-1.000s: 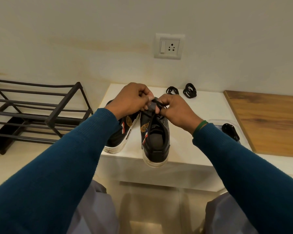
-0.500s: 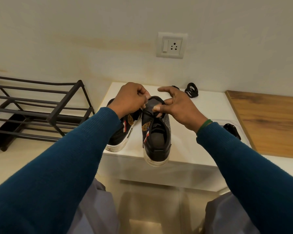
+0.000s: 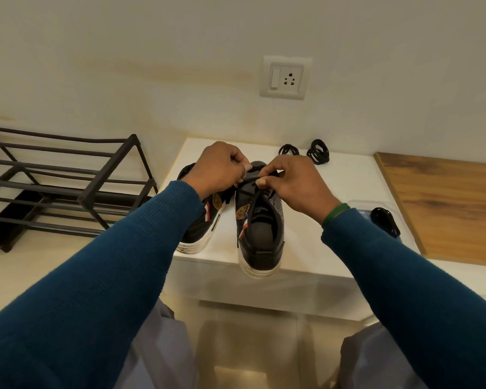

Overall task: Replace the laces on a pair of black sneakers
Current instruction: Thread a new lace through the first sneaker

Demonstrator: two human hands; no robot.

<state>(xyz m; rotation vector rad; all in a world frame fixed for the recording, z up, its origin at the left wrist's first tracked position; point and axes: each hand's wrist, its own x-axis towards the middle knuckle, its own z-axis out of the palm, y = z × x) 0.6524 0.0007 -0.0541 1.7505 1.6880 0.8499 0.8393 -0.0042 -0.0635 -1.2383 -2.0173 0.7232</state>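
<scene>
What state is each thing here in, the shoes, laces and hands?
Left hand: curled, pinching the lace.
Right hand: pinching the same lace.
Lace: stretched between both hands.
Near sneaker: upright, heel overhanging the table edge.
Other sneaker: upright, partly hidden by the sleeve.
Spare lace: coiled; a second coil beside it.
Tray lace: bundled in a clear tray.
Wall socket: nothing plugged in.

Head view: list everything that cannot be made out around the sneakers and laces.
All in the head view:
- Right sneaker: toe and eyelets hidden behind both hands; left hand and right hand pinch the lace.
- Left sneaker: front covered by left hand and sleeve.
- Tray: its contents partly behind the right sleeve.
- Coiled laces: too small to tell old from new.
- Shoe rack: cut by left edge.
</scene>
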